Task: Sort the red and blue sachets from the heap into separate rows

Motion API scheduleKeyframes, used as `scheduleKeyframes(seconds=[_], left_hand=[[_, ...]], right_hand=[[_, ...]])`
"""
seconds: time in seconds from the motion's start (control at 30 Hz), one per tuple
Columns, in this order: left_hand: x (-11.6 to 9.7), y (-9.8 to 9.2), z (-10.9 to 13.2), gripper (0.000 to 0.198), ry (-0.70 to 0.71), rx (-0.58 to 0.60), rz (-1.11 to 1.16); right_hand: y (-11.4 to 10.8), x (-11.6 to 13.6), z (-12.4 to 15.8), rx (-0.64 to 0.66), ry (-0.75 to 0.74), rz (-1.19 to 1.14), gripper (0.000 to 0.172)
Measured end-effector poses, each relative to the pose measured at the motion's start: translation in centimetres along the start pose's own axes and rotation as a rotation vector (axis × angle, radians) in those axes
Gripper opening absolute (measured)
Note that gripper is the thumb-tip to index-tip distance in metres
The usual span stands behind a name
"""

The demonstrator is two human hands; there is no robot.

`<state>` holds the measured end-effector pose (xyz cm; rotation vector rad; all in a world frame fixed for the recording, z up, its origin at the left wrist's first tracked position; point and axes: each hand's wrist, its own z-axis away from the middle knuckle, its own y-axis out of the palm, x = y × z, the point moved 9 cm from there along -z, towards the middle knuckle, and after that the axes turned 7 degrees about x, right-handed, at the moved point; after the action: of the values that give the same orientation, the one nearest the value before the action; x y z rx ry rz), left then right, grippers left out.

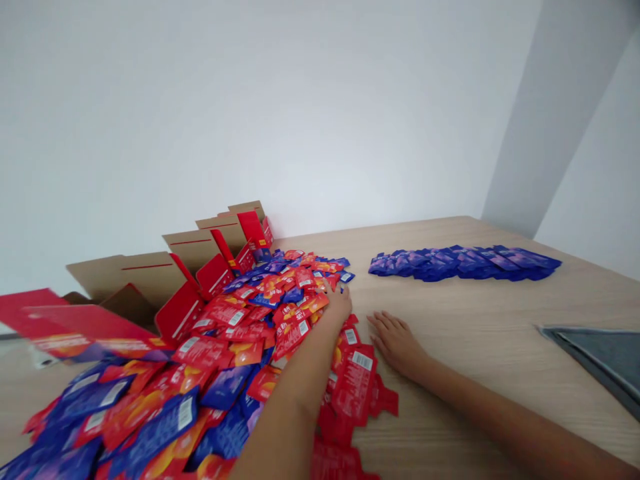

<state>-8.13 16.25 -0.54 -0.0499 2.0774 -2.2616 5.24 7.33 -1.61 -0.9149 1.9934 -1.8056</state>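
A large mixed pile of red-orange sachets (220, 313) and blue sachets (227, 387) spreads along the left of the table. My left hand (339, 303) is at the pile's right edge, fingers apart and touching sachets there; no sachet shows gripped in it. Beneath my left forearm and to its right lie overlapping red sachets (354, 383), several with white barcode labels up. My right hand (397, 340) rests on the bare wood just right of these, fingers stretched out to the left and holding nothing.
Several open red cardboard boxes (183, 313) with brown flaps stand in a row behind the pile. Across the back right runs a long overlapping row of blue-purple sachets (465, 262). A dark grey item (600, 353) lies at the right of the wooden table (480, 320). White walls close off the back.
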Motion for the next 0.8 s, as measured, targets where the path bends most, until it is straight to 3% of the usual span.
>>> scheduleKeyframes(seconds=[0.17,0.3,0.37,0.5,0.6,0.7,0.8], left_hand=[[3.7,-0.4,4.3,0.049,0.072,0.027,0.040],[5.1,-1.0,6.3,0.051,0.157,0.071,0.111],[5.6,-1.4,7.0,0.048,0.201,0.118,0.165],[6.0,-3.4,9.3,0.041,0.286,0.196,0.311],[6.1,-5.5,12.6,0.040,0.379,0.205,0.498],[7.4,-7.5,16.6,0.035,0.458,0.159,0.713],[11.6,-8.3,19.9,0.036,0.293,0.020,0.623]], right_hand=[[0.5,5.3,0.7,0.009,-0.027,-0.227,0.044],[-0.5,7.5,2.1,-0.010,-0.059,-0.543,0.046],[-1.2,8.5,3.7,-0.003,-0.067,-0.587,0.048],[-2.4,12.0,8.5,0.127,-0.213,-0.461,0.062],[-2.2,14.8,11.5,0.262,-0.371,-0.354,0.074],[-1.4,15.7,11.1,0.298,-0.416,-0.252,0.067],[-1.0,15.2,8.2,0.219,-0.312,-0.166,0.055]])
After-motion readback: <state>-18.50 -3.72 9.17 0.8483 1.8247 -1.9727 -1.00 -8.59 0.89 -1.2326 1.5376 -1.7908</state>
